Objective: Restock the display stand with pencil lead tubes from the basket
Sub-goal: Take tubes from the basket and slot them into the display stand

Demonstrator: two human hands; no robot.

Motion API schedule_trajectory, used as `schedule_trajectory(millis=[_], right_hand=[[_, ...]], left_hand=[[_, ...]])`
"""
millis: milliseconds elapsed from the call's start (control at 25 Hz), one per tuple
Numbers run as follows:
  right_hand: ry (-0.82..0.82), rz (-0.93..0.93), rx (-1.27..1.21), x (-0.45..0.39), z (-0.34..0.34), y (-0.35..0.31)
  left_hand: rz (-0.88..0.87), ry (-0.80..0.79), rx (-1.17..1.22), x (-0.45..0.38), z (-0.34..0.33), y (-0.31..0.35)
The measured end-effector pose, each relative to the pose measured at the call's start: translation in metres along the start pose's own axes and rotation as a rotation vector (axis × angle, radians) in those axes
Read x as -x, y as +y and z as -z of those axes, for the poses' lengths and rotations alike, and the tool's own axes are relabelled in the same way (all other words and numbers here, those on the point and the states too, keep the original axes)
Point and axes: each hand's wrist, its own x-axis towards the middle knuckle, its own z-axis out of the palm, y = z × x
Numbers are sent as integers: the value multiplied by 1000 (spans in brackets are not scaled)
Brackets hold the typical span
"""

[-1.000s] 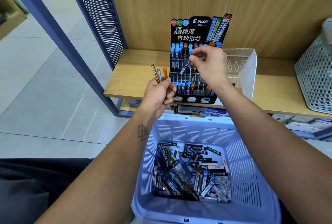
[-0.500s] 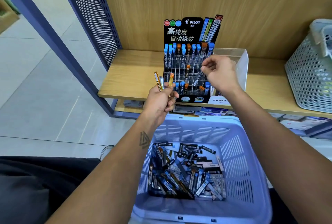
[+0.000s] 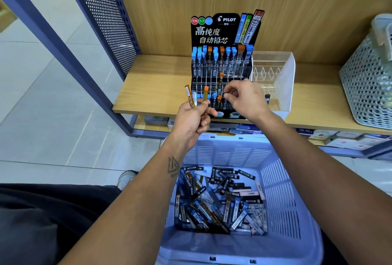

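The black Pilot display stand [image 3: 222, 69] sits on the wooden shelf [image 3: 152, 88]. Blue- and orange-capped tubes fill its back row, and only a few stand in the lower rows. My left hand [image 3: 194, 119] grips three pencil lead tubes [image 3: 205, 95] upright just left of the stand's front row. My right hand [image 3: 247, 100] is at the front row with fingers curled, pinching a tube that is mostly hidden. Below, the lavender basket [image 3: 282, 179] holds several loose tubes [image 3: 218, 201].
A clear acrylic box [image 3: 273, 73] stands right of the stand. A grey perforated basket [image 3: 367, 86] is at the far right of the shelf. A blue perforated panel [image 3: 106, 16] bounds the shelf's left end. Boxed stock [image 3: 339, 139] lies on the lower shelf.
My right hand has come down from the stand's back row to its front row with a tube. My left hand has stayed beside the stand with its tubes.
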Motion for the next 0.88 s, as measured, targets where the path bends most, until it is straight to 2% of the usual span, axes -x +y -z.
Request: schedule_trajectory(millis=[160,320,400,520,880], right_hand=[[7,8,44,-1,-3,1],[90,-14,7,-1,3,3],[66,-74,-205,2,11,-4],[-100,-176,-645,16,26,-20],[-70,-273,-830,37,52,-4]], left_hand=[[3,2,-5,1,2,-2],[16,-24,-27,7,-2,-5],[20,-58,-44,11,-6,-7],[21,-121,-75,15,-12,-11],[89,-172,-89,30,-21,-15]])
